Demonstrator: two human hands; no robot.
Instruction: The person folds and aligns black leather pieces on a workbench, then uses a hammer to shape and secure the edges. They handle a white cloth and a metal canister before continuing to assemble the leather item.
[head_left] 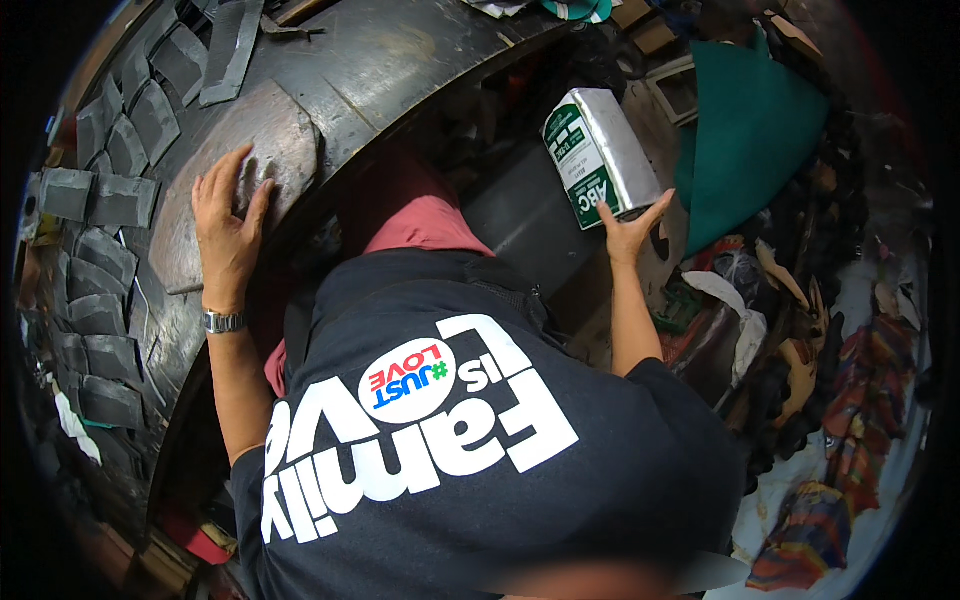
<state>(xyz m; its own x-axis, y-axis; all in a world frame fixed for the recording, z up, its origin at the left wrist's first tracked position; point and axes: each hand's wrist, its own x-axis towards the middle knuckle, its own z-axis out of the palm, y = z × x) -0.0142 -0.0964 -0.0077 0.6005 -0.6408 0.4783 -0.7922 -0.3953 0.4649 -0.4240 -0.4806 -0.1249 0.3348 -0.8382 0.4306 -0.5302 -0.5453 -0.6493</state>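
My left hand [228, 225], with a metal-band watch [223, 321] at the wrist, rests with fingers apart on a worn brown many-sided slab [275, 125]. The slab lies on the dark curved tabletop [370, 62]. Out to the right, my right hand [630, 235] grips the near end of a rectangular metal tin [606, 140]. Thumb and fingers sit on opposite sides of it. The tin has a green-and-white label and bare silvery sides, and it is tilted. Its far end points away from me.
Stacks of dark grey flat pieces [105, 300] line the table's left side. Dark green sheet material [745, 140] stands at the right beyond the tin. Scraps and offcuts [740, 310] are heaped below it, with a colourful patterned cloth [810, 530] at lower right.
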